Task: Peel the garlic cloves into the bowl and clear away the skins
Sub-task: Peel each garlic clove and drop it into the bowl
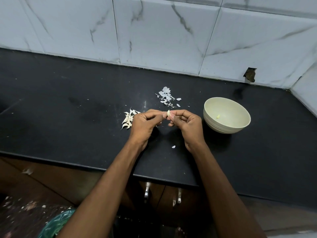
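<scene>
Marble-veined white tile wall (163, 36) is running behind a black matte surface (68, 103); brown wooden cabinet doors (163, 194) with metal handles are sitting under its front edge. A round pale-green bowl (226, 115) is standing upright on the surface, right of both hands and apart from them, with one small yellowish peeled bit (218, 116) lying inside. A heap of unpeeled off-white garlic cloves (128, 119) is lying on the surface just left of the left hand, partly hidden by its knuckles. A scatter of thin white papery skins (166, 96) is lying farther back, between the hands and the wall, well apart from the bowl. One stray white skin flake (173, 146) is sitting near the front edge, between the wrists.

Left hand (145, 123) is hovering above the surface, fingers curled, thumb and forefinger tips touching the single cream garlic clove (168, 113). Right hand (187, 123) is pinching the same clove from the other side, fingers curled around it. The clove is held in the air between both hands, left of the bowl, not in it.

Bottom left, a crumpled green plastic bag (56, 224) is showing, beside a speckled floor with pale debris.
</scene>
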`<state>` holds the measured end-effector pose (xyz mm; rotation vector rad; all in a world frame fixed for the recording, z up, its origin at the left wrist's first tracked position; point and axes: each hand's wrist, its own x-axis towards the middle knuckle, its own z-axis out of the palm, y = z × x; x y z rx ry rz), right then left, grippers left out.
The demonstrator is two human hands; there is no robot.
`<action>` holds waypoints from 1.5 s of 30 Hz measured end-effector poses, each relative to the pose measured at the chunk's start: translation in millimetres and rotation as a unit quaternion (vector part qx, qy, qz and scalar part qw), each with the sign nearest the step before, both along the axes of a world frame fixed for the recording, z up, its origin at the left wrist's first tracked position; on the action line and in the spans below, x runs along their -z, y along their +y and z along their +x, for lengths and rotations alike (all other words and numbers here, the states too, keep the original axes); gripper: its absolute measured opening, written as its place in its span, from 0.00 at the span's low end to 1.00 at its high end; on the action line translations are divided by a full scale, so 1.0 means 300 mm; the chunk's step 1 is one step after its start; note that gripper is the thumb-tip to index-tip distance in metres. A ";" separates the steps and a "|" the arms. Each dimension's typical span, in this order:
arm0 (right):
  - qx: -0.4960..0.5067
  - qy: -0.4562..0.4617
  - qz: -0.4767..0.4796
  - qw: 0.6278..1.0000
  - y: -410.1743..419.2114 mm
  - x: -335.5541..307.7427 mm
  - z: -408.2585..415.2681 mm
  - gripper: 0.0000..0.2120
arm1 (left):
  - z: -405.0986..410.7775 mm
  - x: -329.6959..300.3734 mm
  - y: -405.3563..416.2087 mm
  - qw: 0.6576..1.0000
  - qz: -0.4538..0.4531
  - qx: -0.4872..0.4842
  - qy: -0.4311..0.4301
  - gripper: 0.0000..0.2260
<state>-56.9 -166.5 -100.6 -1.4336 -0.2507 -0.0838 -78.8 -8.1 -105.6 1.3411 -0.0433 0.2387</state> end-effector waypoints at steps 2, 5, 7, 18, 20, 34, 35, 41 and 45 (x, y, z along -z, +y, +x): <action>-0.001 -0.002 0.000 1.000 -0.001 0.001 0.000 0.04 | 0.000 -0.001 0.001 1.000 -0.002 0.001 -0.001 0.06; -0.003 0.003 0.002 1.000 -0.003 0.002 -0.002 0.04 | -0.001 -0.001 0.000 1.000 -0.001 -0.003 -0.001 0.06; -0.009 0.006 0.002 1.000 -0.003 0.001 -0.004 0.04 | 0.000 0.001 0.000 1.000 0.001 -0.005 0.002 0.05; -0.023 0.050 0.026 0.998 -0.002 -0.005 -0.001 0.03 | -0.002 -0.005 -0.002 1.000 -0.006 0.004 0.013 0.04; -0.020 0.043 0.022 0.999 -0.002 -0.005 -0.002 0.04 | -0.002 -0.005 -0.001 1.000 -0.005 0.005 0.010 0.04; 0.006 -0.023 -0.052 0.998 0.007 -0.004 -0.005 0.06 | -0.002 -0.002 -0.009 0.999 0.006 -0.036 0.019 0.01; 0.004 -0.021 -0.049 0.999 0.009 -0.005 -0.007 0.06 | -0.003 -0.003 -0.010 0.999 0.011 -0.039 0.018 0.02; 0.000 -0.022 -0.032 0.999 0.008 -0.003 -0.006 0.06 | -0.004 -0.005 -0.018 0.999 0.037 -0.031 0.015 0.02; 0.007 -0.019 -0.018 1.000 0.003 0.004 0.005 0.06 | 0.000 -0.003 -0.018 0.999 0.029 -0.029 0.020 0.01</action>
